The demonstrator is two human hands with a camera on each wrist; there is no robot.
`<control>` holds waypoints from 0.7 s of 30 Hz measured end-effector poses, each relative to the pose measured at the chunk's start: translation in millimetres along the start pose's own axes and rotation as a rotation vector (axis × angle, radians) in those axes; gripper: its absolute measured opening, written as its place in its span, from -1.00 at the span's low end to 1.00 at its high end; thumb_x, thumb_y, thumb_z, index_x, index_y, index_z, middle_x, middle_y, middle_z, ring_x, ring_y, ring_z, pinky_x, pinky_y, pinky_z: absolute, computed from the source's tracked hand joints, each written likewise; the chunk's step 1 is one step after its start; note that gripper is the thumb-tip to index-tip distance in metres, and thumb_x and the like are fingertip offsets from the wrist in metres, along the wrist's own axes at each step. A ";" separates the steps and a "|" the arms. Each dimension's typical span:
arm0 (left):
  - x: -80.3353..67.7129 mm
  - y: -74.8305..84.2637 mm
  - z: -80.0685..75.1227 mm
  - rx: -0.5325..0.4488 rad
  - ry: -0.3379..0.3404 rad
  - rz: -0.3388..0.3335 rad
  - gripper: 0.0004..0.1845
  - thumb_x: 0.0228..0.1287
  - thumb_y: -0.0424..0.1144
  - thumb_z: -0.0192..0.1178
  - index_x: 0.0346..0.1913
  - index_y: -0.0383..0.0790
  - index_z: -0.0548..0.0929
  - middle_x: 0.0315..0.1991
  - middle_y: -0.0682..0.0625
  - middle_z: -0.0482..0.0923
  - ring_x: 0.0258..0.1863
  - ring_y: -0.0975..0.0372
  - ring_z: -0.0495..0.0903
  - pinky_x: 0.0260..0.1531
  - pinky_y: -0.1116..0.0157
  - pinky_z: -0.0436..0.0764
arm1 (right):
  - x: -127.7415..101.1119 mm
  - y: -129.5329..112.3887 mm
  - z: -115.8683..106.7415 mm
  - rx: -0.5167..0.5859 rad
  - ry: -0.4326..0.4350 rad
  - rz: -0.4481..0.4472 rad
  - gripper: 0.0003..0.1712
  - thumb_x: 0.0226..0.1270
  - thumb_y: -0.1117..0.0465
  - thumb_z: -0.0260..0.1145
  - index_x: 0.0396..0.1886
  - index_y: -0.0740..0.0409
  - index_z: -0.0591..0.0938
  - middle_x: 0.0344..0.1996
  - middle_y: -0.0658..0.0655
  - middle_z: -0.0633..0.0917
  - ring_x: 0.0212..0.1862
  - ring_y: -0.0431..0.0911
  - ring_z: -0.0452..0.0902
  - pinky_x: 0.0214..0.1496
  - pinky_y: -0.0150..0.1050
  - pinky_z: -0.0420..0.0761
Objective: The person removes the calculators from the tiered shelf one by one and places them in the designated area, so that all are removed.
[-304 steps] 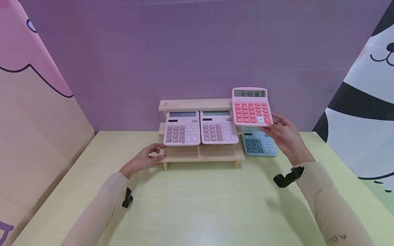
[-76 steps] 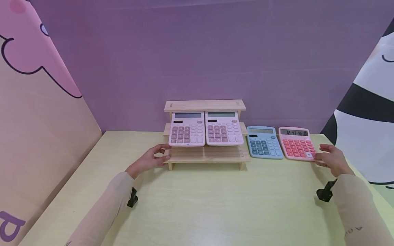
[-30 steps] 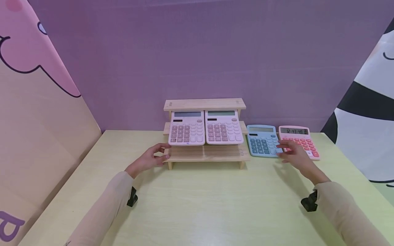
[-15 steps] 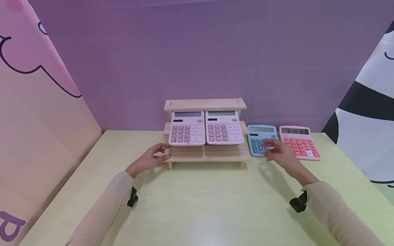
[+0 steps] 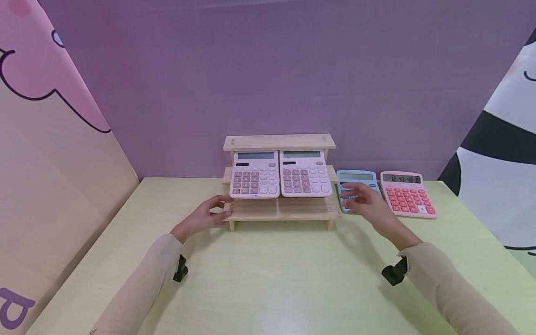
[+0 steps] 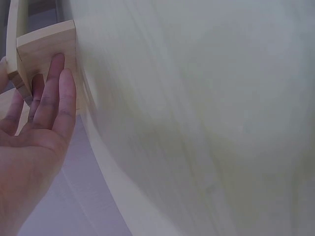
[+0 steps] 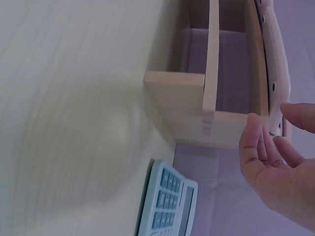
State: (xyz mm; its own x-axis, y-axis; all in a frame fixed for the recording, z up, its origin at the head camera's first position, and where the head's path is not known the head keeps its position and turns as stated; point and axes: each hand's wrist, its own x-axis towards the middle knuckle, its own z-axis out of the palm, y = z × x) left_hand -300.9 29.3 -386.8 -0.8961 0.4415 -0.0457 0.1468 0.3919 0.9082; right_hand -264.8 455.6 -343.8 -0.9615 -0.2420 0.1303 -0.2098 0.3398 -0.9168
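Observation:
A stepped wooden rack (image 5: 278, 142) stands on the table near the purple backdrop. Two lilac calculators, a left one (image 5: 255, 174) and a right one (image 5: 304, 174), lean side by side on its middle step. My left hand (image 5: 201, 217) grips the left end of the lowest shelf; in the left wrist view its fingers (image 6: 49, 103) reach around the shelf's end. My right hand (image 5: 370, 207) is in the air with loosely bent fingers and holds nothing. It hovers just right of the right lilac calculator and partly hides a blue calculator (image 5: 356, 176).
A pink calculator (image 5: 408, 195) with a lit display lies right of the blue one, on the pale table (image 5: 268, 274). The purple backdrop (image 5: 268, 70) rises behind the rack. Patterned panels stand at left and right.
Earlier, my right hand set the pink calculator down right of the blue one and let go. It has since moved left, across the blue calculator toward the rack. The left hand stays put.

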 end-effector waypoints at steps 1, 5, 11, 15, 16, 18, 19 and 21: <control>0.1 -0.3 -0.1 -0.001 0.000 0.001 -0.48 0.29 -0.22 0.11 0.27 -0.17 0.26 0.10 -0.25 0.21 -0.13 0.04 0.49 -0.08 0.16 0.63 | 0.8 -1.4 1.7 0.010 -0.003 0.003 -0.44 0.31 0.36 0.12 0.27 0.34 0.20 -0.08 0.07 0.53 -0.17 -0.30 0.55 -0.16 -0.35 0.65; 0.8 -2.9 -0.7 -0.004 -0.004 0.004 -0.48 0.29 -0.21 0.10 0.28 -0.18 0.25 0.11 -0.28 0.19 -0.12 0.04 0.50 -0.07 0.16 0.63 | 4.0 -5.8 9.8 0.029 -0.006 0.001 -0.43 0.29 0.39 0.11 0.28 0.35 0.19 -0.02 0.25 0.50 -0.15 -0.27 0.56 -0.15 -0.32 0.66; 2.4 -5.9 -1.4 -0.006 -0.007 0.005 -0.47 0.29 -0.19 0.11 0.28 -0.18 0.25 0.12 -0.29 0.19 -0.11 0.05 0.50 -0.07 0.16 0.63 | 8.6 -11.3 22.7 0.035 0.027 0.024 -0.42 0.27 0.36 0.16 0.27 0.30 0.24 0.02 0.35 0.46 -0.16 -0.21 0.55 -0.16 -0.27 0.66; 2.7 -5.8 -1.3 -0.004 -0.006 0.009 -0.47 0.29 -0.18 0.11 0.27 -0.17 0.26 0.12 -0.29 0.19 -0.12 0.05 0.49 -0.07 0.16 0.63 | 11.3 -16.4 29.4 0.067 0.056 0.074 -0.37 0.24 0.27 0.23 0.26 0.28 0.23 -0.03 0.19 0.48 -0.17 -0.24 0.52 -0.14 -0.32 0.65; 2.7 -5.6 -1.2 -0.003 -0.006 0.009 -0.47 0.29 -0.18 0.11 0.27 -0.17 0.26 0.11 -0.29 0.19 -0.12 0.05 0.49 -0.07 0.16 0.63 | 11.8 -17.8 30.8 0.077 0.063 0.084 -0.36 0.25 0.25 0.23 0.26 0.29 0.22 -0.04 0.16 0.47 -0.18 -0.27 0.51 -0.14 -0.34 0.64; 2.6 -5.4 -1.1 -0.003 -0.006 0.009 -0.48 0.28 -0.19 0.11 0.27 -0.17 0.26 0.11 -0.28 0.20 -0.12 0.05 0.49 -0.07 0.16 0.63 | 12.7 -20.5 33.5 0.100 0.079 0.093 -0.35 0.25 0.26 0.23 0.27 0.31 0.19 -0.05 0.17 0.45 -0.22 -0.32 0.50 -0.14 -0.35 0.64; 2.6 -5.4 -1.1 -0.002 -0.005 0.007 -0.48 0.28 -0.18 0.12 0.27 -0.17 0.26 0.11 -0.27 0.20 -0.12 0.05 0.48 -0.07 0.17 0.63 | 13.1 -21.6 34.8 0.107 0.087 0.095 -0.33 0.25 0.26 0.23 0.28 0.33 0.17 -0.05 0.18 0.44 -0.24 -0.34 0.49 -0.13 -0.35 0.64; 2.5 -5.1 -1.0 -0.002 -0.002 0.001 -0.48 0.28 -0.19 0.12 0.27 -0.17 0.26 0.10 -0.26 0.21 -0.11 0.04 0.48 -0.07 0.17 0.63 | 14.2 -23.8 37.3 0.123 0.103 0.105 -0.32 0.24 0.27 0.23 0.29 0.34 0.15 -0.04 0.20 0.42 -0.26 -0.36 0.49 -0.13 -0.35 0.65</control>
State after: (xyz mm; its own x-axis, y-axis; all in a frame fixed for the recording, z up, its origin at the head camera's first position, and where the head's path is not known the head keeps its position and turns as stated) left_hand -304.4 27.6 -391.2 -0.8950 0.4439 -0.0453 0.1471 0.3893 0.9093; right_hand -266.8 410.2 -334.2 -0.9914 -0.1143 0.0637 -0.0902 0.2435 -0.9657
